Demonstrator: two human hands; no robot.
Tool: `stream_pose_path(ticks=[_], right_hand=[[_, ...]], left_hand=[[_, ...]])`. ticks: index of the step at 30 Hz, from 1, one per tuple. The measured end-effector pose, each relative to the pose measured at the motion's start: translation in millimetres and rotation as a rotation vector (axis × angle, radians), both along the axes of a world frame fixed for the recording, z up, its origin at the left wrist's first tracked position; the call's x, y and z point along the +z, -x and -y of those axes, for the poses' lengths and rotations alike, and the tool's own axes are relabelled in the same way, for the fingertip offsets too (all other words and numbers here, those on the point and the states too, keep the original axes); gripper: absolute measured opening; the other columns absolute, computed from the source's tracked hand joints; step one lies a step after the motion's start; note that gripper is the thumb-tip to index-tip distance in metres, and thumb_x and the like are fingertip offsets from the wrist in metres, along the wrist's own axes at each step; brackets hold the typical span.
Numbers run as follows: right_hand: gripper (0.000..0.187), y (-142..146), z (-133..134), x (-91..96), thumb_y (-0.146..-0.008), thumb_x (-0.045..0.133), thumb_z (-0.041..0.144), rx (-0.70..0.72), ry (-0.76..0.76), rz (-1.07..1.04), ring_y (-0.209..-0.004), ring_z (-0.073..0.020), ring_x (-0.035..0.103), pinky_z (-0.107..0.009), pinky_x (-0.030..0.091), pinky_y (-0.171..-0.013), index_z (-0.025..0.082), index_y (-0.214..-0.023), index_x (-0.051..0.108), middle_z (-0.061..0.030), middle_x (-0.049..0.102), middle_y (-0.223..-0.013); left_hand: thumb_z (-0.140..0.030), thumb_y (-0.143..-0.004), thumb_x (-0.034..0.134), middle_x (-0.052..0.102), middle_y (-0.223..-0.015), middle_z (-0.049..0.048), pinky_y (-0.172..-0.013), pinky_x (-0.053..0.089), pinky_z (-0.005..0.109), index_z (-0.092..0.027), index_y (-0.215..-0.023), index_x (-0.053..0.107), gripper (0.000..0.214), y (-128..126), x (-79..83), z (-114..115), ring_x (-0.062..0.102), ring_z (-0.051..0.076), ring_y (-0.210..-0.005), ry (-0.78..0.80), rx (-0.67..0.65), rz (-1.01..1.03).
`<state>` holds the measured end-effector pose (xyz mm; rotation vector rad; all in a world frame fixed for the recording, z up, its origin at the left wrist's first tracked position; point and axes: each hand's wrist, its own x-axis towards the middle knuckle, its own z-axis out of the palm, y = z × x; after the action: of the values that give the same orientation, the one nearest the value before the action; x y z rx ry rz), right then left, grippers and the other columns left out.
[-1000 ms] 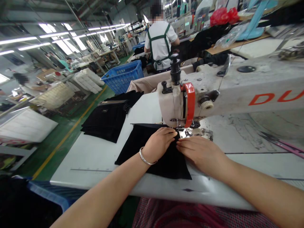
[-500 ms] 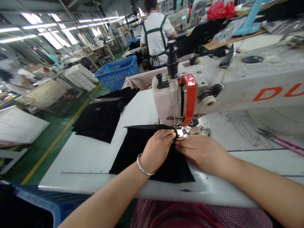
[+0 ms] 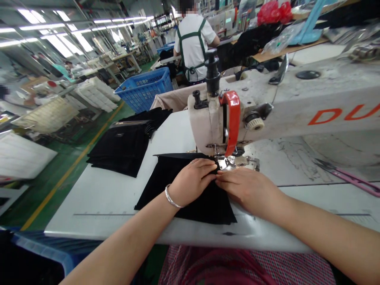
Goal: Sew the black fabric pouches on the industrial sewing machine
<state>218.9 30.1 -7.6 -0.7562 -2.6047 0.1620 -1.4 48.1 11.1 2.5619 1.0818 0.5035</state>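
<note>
A black fabric piece [image 3: 166, 180] lies on the white sewing table, its upper right edge at the presser foot [image 3: 228, 162] of the sewing machine [image 3: 204, 122]. My left hand [image 3: 192, 180], with a silver bangle at the wrist, is closed on the fabric just left of the foot, fingertips pressed together at its edge. From the other side my right hand [image 3: 251, 192] pinches the right edge of the same piece, just below the foot. The two hands' fingertips almost meet. What lies under the fingers is hidden.
A stack of black fabric pieces [image 3: 118, 146] rests at the table's left. Pink-handled scissors [image 3: 353, 180] lie at the right. A blue basket [image 3: 145, 89] stands behind, another blue bin [image 3: 44, 247] at lower left. A person in a white shirt [image 3: 191, 39] sits ahead, back turned.
The view has shifted slightly. My left hand has turned a little flatter over the fabric, its wrist moving left. Both hands stay at the fabric's edge by the presser foot.
</note>
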Motion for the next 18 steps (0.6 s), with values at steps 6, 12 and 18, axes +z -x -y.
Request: stream_pose_path(ticks=[6, 12, 18], right_hand=[[0.058, -46.3, 6.3, 17.1, -0.079, 0.048, 0.002, -0.062, 0.104, 0.096, -0.126, -0.0223, 0.048, -0.045, 0.041, -0.104, 0.025, -0.132, 0.052, -0.0045, 0.053, -0.138], [0.015, -25.7, -24.7, 8.5, -0.092, 0.056, 0.025, -0.365, -0.082, 0.143, -0.094, -0.0267, 0.057, -0.040, 0.047, -0.080, 0.014, -0.100, 0.062, -0.0113, 0.062, -0.101], [0.022, -21.9, 15.5, 10.0, -0.093, 0.056, 0.038, -0.160, 0.062, 0.021, -0.088, -0.0212, 0.055, -0.037, 0.044, -0.080, 0.019, -0.083, 0.064, -0.0052, 0.059, -0.093]], left_hand=[[-0.043, -0.078, 0.071, 0.028, -0.153, 0.0140, -0.118, 0.028, 0.053, -0.011, -0.145, 0.031, 0.085, 3.4, 14.6, 66.3, 0.020, 0.030, -0.145, 0.028, -0.075, -0.124], [-0.007, -0.086, 0.044, 0.047, -0.142, 0.0113, -0.116, 0.036, 0.045, -0.010, -0.136, 0.044, 0.051, -5.5, -6.2, 88.5, 0.038, 0.020, -0.137, -0.071, 0.001, -0.015], [-0.004, -0.088, 0.043, 0.053, -0.137, 0.0041, -0.114, 0.040, 0.042, -0.020, -0.133, 0.051, 0.047, -2.8, -13.0, 87.0, 0.047, 0.018, -0.131, 0.040, 0.142, 0.152]])
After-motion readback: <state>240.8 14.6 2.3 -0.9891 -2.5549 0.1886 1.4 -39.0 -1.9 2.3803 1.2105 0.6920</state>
